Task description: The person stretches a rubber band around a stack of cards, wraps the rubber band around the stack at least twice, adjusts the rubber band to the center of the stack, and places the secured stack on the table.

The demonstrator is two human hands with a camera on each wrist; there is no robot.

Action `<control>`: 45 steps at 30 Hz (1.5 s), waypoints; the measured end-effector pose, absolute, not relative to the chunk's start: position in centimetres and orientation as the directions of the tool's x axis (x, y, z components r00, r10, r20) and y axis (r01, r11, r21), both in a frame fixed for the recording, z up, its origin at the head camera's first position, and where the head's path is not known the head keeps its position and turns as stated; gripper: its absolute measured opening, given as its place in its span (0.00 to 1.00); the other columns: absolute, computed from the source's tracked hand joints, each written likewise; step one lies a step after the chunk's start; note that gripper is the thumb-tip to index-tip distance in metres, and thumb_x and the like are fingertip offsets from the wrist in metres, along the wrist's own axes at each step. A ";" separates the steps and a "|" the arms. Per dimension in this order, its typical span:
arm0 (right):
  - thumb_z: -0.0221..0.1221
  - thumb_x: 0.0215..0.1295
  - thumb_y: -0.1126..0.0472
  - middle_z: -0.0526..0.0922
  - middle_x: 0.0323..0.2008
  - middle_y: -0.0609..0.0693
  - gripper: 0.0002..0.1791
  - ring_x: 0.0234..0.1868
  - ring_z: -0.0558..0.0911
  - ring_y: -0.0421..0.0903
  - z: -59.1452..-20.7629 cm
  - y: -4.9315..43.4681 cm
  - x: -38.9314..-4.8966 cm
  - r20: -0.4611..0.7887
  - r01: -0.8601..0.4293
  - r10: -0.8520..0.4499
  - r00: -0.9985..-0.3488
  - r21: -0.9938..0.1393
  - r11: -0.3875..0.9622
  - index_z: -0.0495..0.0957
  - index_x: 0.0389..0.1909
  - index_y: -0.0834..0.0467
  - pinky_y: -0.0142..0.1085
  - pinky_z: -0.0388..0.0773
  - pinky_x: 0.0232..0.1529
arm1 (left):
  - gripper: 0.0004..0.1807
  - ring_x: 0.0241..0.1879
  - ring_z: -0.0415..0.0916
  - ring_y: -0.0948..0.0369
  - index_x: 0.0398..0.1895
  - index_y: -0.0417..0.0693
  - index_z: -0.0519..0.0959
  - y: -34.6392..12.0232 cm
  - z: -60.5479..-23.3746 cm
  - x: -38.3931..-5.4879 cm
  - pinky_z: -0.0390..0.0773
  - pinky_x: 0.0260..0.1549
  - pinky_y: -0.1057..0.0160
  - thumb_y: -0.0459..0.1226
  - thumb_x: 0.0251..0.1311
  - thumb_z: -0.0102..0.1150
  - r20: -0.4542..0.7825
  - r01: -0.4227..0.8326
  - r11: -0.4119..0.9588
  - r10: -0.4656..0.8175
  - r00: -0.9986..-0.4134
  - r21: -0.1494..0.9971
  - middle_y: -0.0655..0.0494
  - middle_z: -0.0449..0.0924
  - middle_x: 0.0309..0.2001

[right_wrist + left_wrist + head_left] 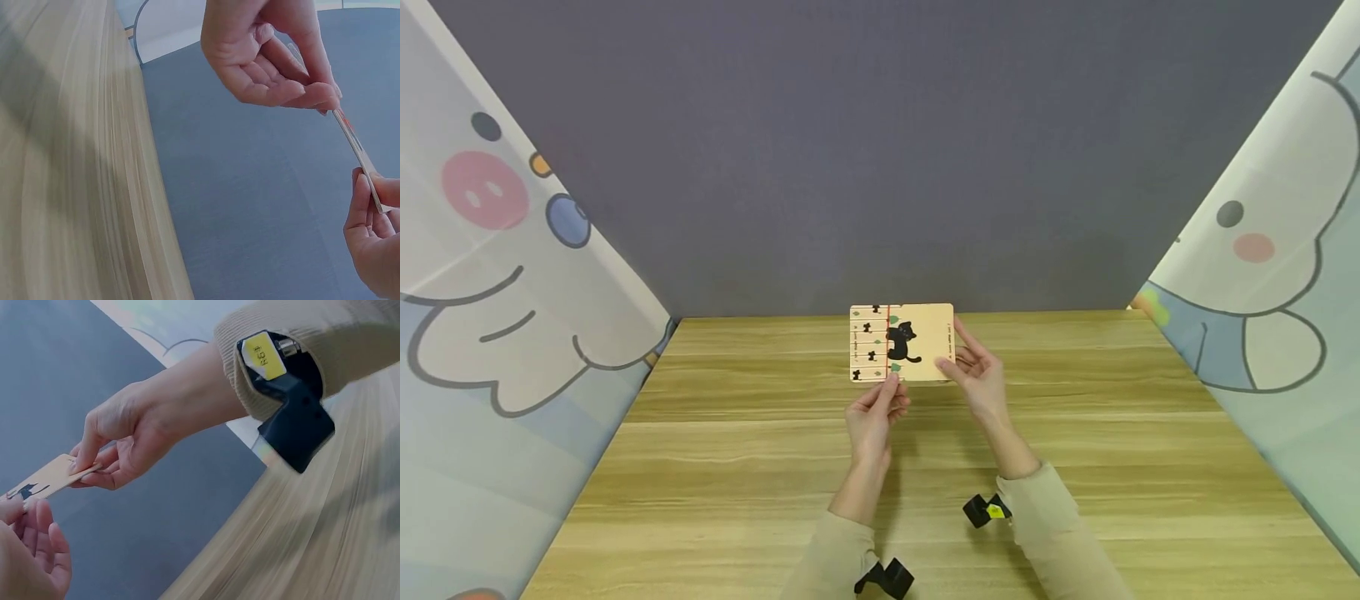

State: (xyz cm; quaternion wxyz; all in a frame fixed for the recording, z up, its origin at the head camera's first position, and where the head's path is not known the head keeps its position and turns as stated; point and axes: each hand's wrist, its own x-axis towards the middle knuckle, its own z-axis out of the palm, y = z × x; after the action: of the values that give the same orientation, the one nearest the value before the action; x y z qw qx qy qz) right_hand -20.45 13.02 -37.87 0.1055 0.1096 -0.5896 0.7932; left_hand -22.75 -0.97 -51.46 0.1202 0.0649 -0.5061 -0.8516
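- Nearest me, two pale sleeves (pixel 1067 533) reach out over the wooden worktop (pixel 715 467).
- The left hand (pixel 871 425) pinches the cat booklet (pixel 931 329) at its bottom edge, beside the red line (pixel 887 333).
- The right hand (pixel 983 387) grips its right end, thumb in front, fingers behind.
- Edge holds presumably leave the cat picture (pixel 901 343) uncovered.
- It's raised off the worktop, between nearly closed fingers.

A dark grey wall (pixel 880 150) rises behind a wood-grained table (pixel 700 500), between a left panel (pixel 445 467) and a right panel (pixel 1288 283), both pale and printed with big cartoon animals.
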 end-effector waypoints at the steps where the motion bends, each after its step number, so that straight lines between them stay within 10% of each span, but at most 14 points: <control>1: 0.55 0.48 0.82 0.82 0.31 0.49 0.36 0.31 0.80 0.42 -38.0 13.0 -20.5 0.306 -0.303 0.036 -0.951 -0.908 -0.288 0.58 0.61 0.65 0.30 0.78 0.35 | 0.18 0.25 0.79 0.55 0.35 0.41 0.81 -1.1 -51.5 -22.8 0.79 0.22 0.62 0.46 0.49 0.63 0.018 0.146 -0.452 -0.274 -0.962 0.880 0.45 0.81 0.33; 17: 0.66 0.46 0.67 0.81 0.34 0.58 0.35 0.33 0.81 0.49 -41.9 13.4 -22.5 0.482 -0.453 -0.001 -0.876 -0.824 -0.340 0.66 0.59 0.58 0.33 0.79 0.34 | 0.17 0.28 0.79 0.48 0.34 0.42 0.82 -0.4 -51.7 -22.4 0.79 0.21 0.60 0.47 0.49 0.63 0.038 0.184 -0.438 -0.321 -0.946 0.880 0.43 0.81 0.33; 26: 0.56 0.47 0.83 0.82 0.29 0.48 0.35 0.29 0.81 0.42 -38.9 13.0 -20.6 0.318 -0.317 0.045 -0.947 -0.902 -0.293 0.61 0.60 0.65 0.30 0.78 0.33 | 0.18 0.30 0.79 0.49 0.34 0.41 0.82 -1.1 -51.7 -22.4 0.78 0.19 0.62 0.47 0.48 0.63 0.030 0.213 -0.447 -0.382 -0.924 0.869 0.43 0.81 0.33; 40: 0.57 0.49 0.81 0.82 0.32 0.50 0.34 0.32 0.81 0.43 -39.1 12.6 -20.1 0.335 -0.329 0.029 -0.942 -0.902 -0.279 0.62 0.60 0.63 0.30 0.78 0.34 | 0.16 0.31 0.79 0.47 0.33 0.43 0.82 0.5 -51.3 -21.8 0.78 0.19 0.62 0.47 0.50 0.62 0.042 0.183 -0.433 -0.315 -0.948 0.882 0.44 0.81 0.32; 45: 0.60 0.50 0.75 0.81 0.37 0.59 0.36 0.36 0.81 0.51 -45.6 14.7 -24.2 0.432 -0.404 -0.017 -0.902 -0.855 -0.325 0.60 0.62 0.59 0.34 0.78 0.35 | 0.17 0.32 0.79 0.48 0.33 0.43 0.82 0.1 -51.4 -21.7 0.78 0.20 0.61 0.47 0.49 0.62 0.039 0.194 -0.427 -0.344 -0.938 0.883 0.45 0.81 0.33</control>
State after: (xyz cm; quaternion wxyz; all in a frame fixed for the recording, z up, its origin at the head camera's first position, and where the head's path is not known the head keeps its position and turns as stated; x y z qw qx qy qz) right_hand -24.20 14.67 -45.61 0.1220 0.1852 -0.5679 0.7926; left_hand -21.71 0.11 -51.40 0.1599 0.0736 -0.5108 -0.8415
